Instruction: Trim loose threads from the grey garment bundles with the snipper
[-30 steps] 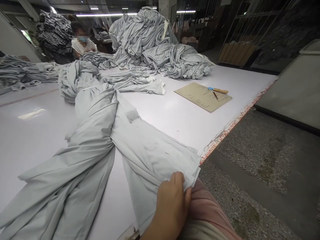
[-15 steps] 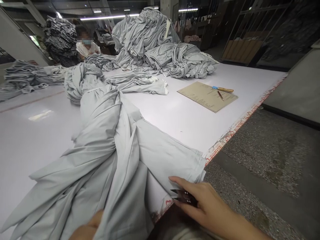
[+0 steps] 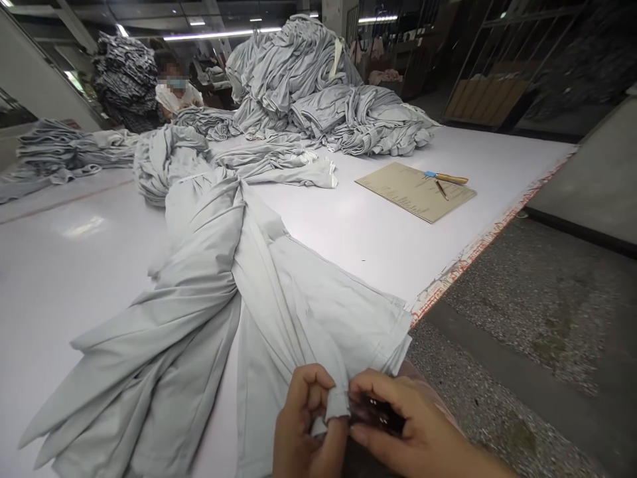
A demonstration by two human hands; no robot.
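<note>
Near the table's front edge, my left hand (image 3: 308, 418) pinches the hemmed end of a light grey garment (image 3: 269, 285). Close against that end, my right hand (image 3: 403, 411) is wrapped round a pair of dark thread snips (image 3: 375, 410). Motion blurs the blades, so I cannot tell whether they touch the cloth. From the hands the garment stretches back across the table in twisted folds. One flat leg-like part (image 3: 358, 302) of it lies to the right, its end at the table edge.
Piles of grey garments (image 3: 298, 73) stand at the back, with folded stacks (image 3: 50, 149) at the left. A brown card (image 3: 408, 192) bears a wooden-handled tool (image 3: 450, 178) and a small pointed tool (image 3: 441, 190). A masked person (image 3: 176, 93) is behind the white table (image 3: 517, 156).
My left hand has moved right and up, bringing a garment end to the snips. My right hand stays near the same place, now beside the left.
</note>
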